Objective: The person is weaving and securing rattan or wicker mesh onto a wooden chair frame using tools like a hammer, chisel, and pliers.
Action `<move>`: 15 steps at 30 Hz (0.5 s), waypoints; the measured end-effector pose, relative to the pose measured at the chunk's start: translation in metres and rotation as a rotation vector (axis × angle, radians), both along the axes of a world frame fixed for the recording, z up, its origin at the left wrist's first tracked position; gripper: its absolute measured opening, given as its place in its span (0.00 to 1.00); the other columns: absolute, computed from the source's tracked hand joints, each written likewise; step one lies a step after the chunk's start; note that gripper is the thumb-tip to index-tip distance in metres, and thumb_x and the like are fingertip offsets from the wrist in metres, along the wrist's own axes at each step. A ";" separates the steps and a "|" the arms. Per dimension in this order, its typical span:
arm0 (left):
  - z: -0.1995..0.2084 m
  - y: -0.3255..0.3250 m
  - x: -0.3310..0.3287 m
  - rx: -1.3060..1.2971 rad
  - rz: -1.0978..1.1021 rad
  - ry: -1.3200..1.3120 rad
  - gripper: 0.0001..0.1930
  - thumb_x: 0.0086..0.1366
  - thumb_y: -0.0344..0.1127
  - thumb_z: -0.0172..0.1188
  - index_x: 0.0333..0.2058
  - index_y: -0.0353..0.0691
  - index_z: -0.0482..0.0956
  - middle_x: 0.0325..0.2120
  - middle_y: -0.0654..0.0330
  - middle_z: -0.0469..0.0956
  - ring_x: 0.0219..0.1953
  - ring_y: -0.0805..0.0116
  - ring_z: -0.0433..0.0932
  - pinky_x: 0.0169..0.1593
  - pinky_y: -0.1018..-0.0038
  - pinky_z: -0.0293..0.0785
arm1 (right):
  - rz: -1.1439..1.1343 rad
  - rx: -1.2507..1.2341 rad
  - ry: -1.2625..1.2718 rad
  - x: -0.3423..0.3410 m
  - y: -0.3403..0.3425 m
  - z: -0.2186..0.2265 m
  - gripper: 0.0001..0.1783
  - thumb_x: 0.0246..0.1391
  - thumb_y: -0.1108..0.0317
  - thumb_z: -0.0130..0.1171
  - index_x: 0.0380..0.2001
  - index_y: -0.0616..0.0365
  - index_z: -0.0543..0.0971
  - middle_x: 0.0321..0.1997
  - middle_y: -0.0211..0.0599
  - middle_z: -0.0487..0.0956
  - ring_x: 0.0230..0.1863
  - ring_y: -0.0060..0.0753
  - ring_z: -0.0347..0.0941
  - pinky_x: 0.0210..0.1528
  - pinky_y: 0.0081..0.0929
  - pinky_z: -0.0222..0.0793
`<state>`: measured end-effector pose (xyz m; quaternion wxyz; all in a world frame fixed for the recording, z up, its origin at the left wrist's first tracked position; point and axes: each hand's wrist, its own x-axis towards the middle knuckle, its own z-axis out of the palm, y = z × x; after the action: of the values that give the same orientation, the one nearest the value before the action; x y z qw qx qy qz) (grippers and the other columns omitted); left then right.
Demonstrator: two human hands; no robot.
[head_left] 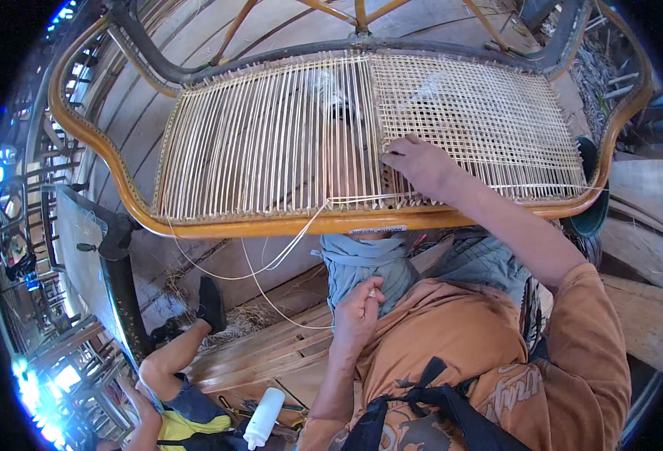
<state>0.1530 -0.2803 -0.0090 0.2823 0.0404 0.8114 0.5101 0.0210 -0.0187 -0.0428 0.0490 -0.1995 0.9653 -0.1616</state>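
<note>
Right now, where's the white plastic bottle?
In the head view, the white plastic bottle is low, left of centre, between someone's yellow shirt and the wearer's left forearm.

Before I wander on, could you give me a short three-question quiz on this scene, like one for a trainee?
1. Which of the person's hands is at the cane panel?
2. True or false: the panel's left half is woven as closely in both directions as its right half.
3. What colour is the bottle near the lower edge of the picture?
A) red
B) white
C) green

Key:
1. The right hand.
2. False: the left half shows mostly strands running one way, while the right half shows a crossed mesh.
3. B, white.
</note>
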 end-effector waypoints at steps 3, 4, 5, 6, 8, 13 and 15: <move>0.000 0.000 0.001 -0.002 0.010 -0.003 0.13 0.61 0.24 0.45 0.42 0.36 0.74 0.24 0.57 0.76 0.28 0.67 0.77 0.36 0.76 0.72 | -0.086 -0.295 -0.065 -0.003 0.018 -0.007 0.25 0.40 0.79 0.54 0.47 0.55 0.73 0.46 0.42 0.71 0.48 0.45 0.68 0.52 0.31 0.67; 0.001 0.000 0.001 -0.007 0.009 -0.006 0.13 0.61 0.24 0.45 0.42 0.36 0.74 0.24 0.57 0.76 0.28 0.67 0.77 0.36 0.76 0.72 | -0.090 -0.271 -0.066 -0.001 0.022 -0.004 0.26 0.40 0.78 0.55 0.48 0.53 0.72 0.48 0.41 0.70 0.50 0.44 0.67 0.54 0.32 0.65; 0.002 0.001 0.000 -0.017 -0.004 0.001 0.13 0.61 0.24 0.45 0.42 0.36 0.74 0.24 0.57 0.76 0.28 0.67 0.77 0.36 0.76 0.72 | -0.092 -0.277 -0.070 0.002 0.020 -0.005 0.26 0.40 0.78 0.55 0.48 0.53 0.72 0.48 0.41 0.70 0.50 0.44 0.67 0.54 0.32 0.65; 0.003 0.003 -0.002 -0.025 -0.019 0.010 0.13 0.61 0.24 0.45 0.42 0.36 0.74 0.24 0.57 0.76 0.28 0.68 0.77 0.36 0.76 0.72 | -0.043 -0.123 -0.034 0.004 0.017 -0.002 0.26 0.41 0.77 0.55 0.49 0.53 0.72 0.49 0.40 0.69 0.51 0.44 0.66 0.55 0.32 0.65; 0.004 0.006 -0.004 -0.030 -0.012 0.003 0.13 0.61 0.25 0.45 0.42 0.36 0.74 0.25 0.57 0.76 0.28 0.67 0.77 0.36 0.75 0.72 | -0.040 0.092 -0.118 0.005 0.007 0.007 0.26 0.45 0.76 0.54 0.51 0.52 0.70 0.52 0.37 0.67 0.53 0.42 0.64 0.55 0.33 0.64; 0.016 0.008 -0.008 -0.068 0.012 -0.002 0.11 0.64 0.28 0.46 0.42 0.36 0.75 0.22 0.63 0.74 0.27 0.76 0.73 0.34 0.78 0.70 | -0.060 0.049 -0.056 0.007 0.000 0.010 0.19 0.48 0.70 0.51 0.47 0.54 0.72 0.49 0.39 0.70 0.51 0.45 0.66 0.51 0.36 0.67; 0.054 0.016 -0.023 -0.133 -0.035 0.068 0.10 0.64 0.30 0.48 0.42 0.36 0.75 0.21 0.64 0.73 0.25 0.78 0.71 0.30 0.77 0.69 | -0.175 -0.142 -0.033 0.017 0.001 0.019 0.18 0.50 0.69 0.51 0.46 0.55 0.73 0.48 0.40 0.71 0.50 0.45 0.67 0.50 0.37 0.67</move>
<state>0.1303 -0.2646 0.0455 0.2658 0.0530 0.8519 0.4482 0.0376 -0.0182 -0.0240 0.0364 -0.1145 0.9642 -0.2364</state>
